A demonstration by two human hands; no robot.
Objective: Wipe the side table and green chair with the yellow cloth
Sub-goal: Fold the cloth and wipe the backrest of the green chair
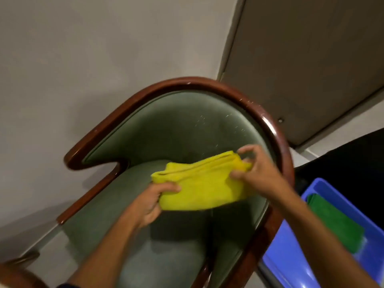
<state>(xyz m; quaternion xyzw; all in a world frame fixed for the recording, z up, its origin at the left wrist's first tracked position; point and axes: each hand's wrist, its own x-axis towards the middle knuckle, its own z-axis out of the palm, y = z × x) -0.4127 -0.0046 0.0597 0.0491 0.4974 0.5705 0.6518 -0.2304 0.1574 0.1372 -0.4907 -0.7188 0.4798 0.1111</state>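
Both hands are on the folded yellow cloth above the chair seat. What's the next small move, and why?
Probably lower the yellow cloth onto the green chair backrest and start wiping. The left hand and right hand hold it folded above the seat, not yet pressed to the upholstery, and pale specks show on the backrest near the wooden rim.

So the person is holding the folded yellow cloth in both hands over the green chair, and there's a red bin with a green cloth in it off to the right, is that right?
One detail is off: the bin is blue, not red, as the head view shows. The rest holds: the left hand and right hand both hold the folded yellow cloth over the green chair, and a green cloth lies in the bin.
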